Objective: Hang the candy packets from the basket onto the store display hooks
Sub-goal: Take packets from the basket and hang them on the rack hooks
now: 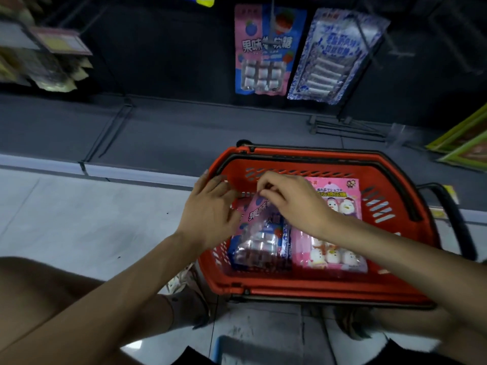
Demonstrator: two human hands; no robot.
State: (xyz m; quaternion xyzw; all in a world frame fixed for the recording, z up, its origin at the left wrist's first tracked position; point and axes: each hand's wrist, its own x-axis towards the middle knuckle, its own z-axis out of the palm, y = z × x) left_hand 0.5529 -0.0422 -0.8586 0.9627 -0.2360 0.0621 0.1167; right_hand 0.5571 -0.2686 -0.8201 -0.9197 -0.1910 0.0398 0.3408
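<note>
Pink packet (259, 216) pinched by right hand (292, 204).

Hung pkts (262, 48): 2. Basket (311, 284): 1. Pkts in basket (259, 243): 3+.

A single wide-angle camera worn on the person's head looks forward and steeply down, close above the left hand (210, 214), the right hand (292, 204) and the red basket (316, 287) on the floor (79, 206), with the dark display wall (171, 48) filling the frame's top.
</note>
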